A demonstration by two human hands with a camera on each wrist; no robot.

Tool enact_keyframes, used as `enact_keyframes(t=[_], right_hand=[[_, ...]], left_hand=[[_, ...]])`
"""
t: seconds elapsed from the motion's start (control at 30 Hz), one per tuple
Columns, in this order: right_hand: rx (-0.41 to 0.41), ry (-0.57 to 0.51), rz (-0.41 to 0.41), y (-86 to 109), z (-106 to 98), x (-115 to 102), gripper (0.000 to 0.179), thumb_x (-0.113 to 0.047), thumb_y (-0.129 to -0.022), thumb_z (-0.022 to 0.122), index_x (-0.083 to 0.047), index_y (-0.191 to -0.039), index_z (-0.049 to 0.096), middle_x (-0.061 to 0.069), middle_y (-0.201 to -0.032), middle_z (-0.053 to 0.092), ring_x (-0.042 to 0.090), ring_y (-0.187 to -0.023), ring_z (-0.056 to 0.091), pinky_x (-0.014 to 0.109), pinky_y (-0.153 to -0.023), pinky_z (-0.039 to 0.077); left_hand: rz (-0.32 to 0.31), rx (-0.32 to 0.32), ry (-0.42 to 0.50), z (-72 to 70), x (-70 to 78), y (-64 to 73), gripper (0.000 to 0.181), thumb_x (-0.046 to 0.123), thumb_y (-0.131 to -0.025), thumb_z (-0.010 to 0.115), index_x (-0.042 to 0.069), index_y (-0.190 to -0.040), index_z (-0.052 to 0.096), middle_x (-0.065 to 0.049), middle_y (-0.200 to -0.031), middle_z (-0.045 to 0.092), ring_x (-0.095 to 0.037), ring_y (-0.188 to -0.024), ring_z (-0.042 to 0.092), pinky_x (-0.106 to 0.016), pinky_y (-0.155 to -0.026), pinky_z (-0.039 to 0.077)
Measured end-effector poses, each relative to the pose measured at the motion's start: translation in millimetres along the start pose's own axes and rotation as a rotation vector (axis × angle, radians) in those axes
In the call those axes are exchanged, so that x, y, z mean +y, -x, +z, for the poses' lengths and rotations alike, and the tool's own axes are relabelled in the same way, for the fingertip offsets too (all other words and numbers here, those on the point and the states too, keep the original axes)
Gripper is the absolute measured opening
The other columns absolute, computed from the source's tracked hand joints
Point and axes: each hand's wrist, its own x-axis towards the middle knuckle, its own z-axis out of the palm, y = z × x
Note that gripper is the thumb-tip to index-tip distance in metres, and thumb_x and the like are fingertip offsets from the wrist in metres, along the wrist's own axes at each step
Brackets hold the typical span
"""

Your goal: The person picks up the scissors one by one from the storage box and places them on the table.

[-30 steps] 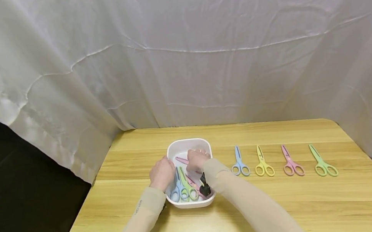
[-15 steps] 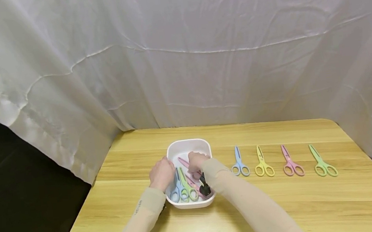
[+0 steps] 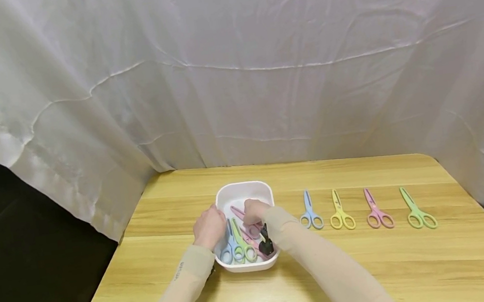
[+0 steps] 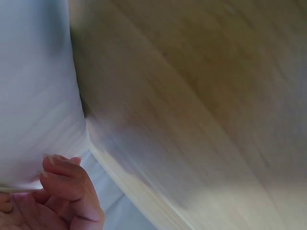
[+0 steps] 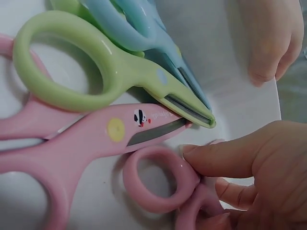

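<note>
My left hand [image 3: 210,227] grips the left rim of a white plastic bin [image 3: 248,267]; its curled fingers [image 4: 67,179] lie against the outer wall in the left wrist view. My right hand [image 3: 256,210] reaches into the bin and pinches a pair of pink scissors [image 5: 130,177] by the handle, thumb on top near one finger loop. Beside it lie a second pair of pink scissors [image 5: 103,132] with a panda print, light green scissors [image 5: 129,72] and light blue scissors [image 5: 165,43], overlapping each other. The blades of the pinched pair are mostly behind my hand in the right wrist view.
To the right of the bin, blue scissors [image 3: 309,208], yellow scissors [image 3: 337,207], pink scissors [image 3: 373,208] and green scissors [image 3: 414,208] lie in a row, blades pointing away. A grey curtain [image 3: 289,90] hangs behind the wooden table [image 3: 420,270].
The pinched pink scissors have turned a little and shifted toward the near side of the bin, bringing their handle into view. My left hand stays on the rim.
</note>
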Motion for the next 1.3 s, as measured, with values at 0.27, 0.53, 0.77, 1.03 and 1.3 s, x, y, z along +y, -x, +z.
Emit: enact_keyframes(t=[0.27,0.53,0.77,1.03,1.3], right_hand=[[-0.037,-0.058,-0.009,-1.1,-2.9,1.1,0.016,0.005,-0.077,0.060,-0.007,-0.072,0.050,0.004,-0.058,0.053,0.012,-0.041,0.047,0.019,-0.035,0.039],[-0.033,-0.139,-0.028,0.5,-3.9,4.9,0.016,0.003,-0.081,0.052,-0.006,-0.068,0.053,0.002,-0.054,0.051,0.011,-0.038,0.049,0.020,-0.035,0.042],[-0.029,-0.223,-0.072,2.5,-4.8,6.3,0.019,-0.003,-0.082,0.057,-0.012,-0.066,0.052,-0.002,-0.055,0.050,0.009,-0.046,0.042,0.019,-0.041,0.032],[0.002,-0.346,-0.092,9.3,-9.3,1.5,0.003,-0.006,-0.085,0.059,-0.004,-0.084,0.057,0.001,-0.066,0.055,0.011,-0.056,0.047,0.020,-0.048,0.038],[0.058,-0.421,-0.119,16.0,-11.1,2.1,0.011,-0.009,-0.088,0.059,0.000,-0.094,0.059,0.001,-0.072,0.056,0.009,-0.061,0.052,0.017,-0.053,0.046]], left_hand=[[0.009,0.014,-0.010,-0.6,1.3,1.2,0.047,0.024,-0.103,0.040,-0.004,-0.139,0.053,-0.025,-0.110,0.069,-0.035,-0.087,0.067,-0.050,-0.077,0.058],[0.011,0.011,-0.008,-1.0,2.1,0.8,0.045,0.022,-0.103,0.041,-0.004,-0.136,0.055,-0.022,-0.102,0.069,-0.032,-0.082,0.066,-0.047,-0.074,0.058],[0.008,0.002,-0.010,0.3,-0.2,-0.6,0.047,0.023,-0.103,0.041,-0.004,-0.140,0.052,-0.025,-0.111,0.069,-0.035,-0.089,0.068,-0.050,-0.079,0.059],[0.007,0.006,-0.015,0.7,-1.0,-1.0,0.047,0.024,-0.103,0.041,-0.004,-0.139,0.053,-0.024,-0.108,0.070,-0.034,-0.086,0.067,-0.049,-0.077,0.059],[0.000,0.000,-0.023,0.5,0.0,-0.7,0.049,0.025,-0.103,0.040,-0.003,-0.142,0.051,-0.025,-0.112,0.070,-0.035,-0.088,0.068,-0.050,-0.080,0.059]])
